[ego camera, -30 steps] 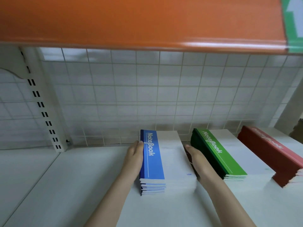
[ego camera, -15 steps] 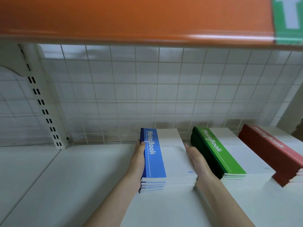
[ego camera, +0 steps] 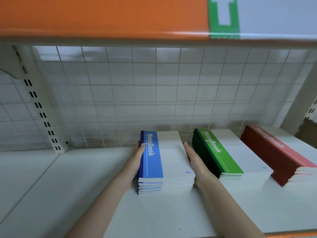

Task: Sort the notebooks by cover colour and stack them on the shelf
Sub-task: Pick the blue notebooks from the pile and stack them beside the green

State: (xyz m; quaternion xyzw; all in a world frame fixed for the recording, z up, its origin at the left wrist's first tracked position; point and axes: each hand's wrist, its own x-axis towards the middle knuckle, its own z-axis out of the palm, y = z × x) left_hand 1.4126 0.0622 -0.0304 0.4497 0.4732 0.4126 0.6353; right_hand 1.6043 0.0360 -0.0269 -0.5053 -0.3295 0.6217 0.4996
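White wire grid back panel [ego camera: 171, 93] lines the far side | slotted white upright [ego camera: 39, 107] stands far left | orange strip [ego camera: 103, 16] runs overhead along the upper shelf edge | green label with white arrow [ego camera: 223, 16] sits right of the orange strip

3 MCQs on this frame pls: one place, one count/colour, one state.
1. Where is the green stack?
A. left of the blue stack
B. between the blue and red stacks
C. on the upper shelf

2. How many colour stacks sit on the shelf?
A. two
B. three
C. five

3. What are the hands doing?
A. both hang idle
B. one lifts a red notebook
C. they press on either side of the blue stack

Key:
1 B: blue stack lies to its left, red stack to its right.
2 B: blue, green, red.
3 C: left hand lies on the spine side, right hand on the opposite side.
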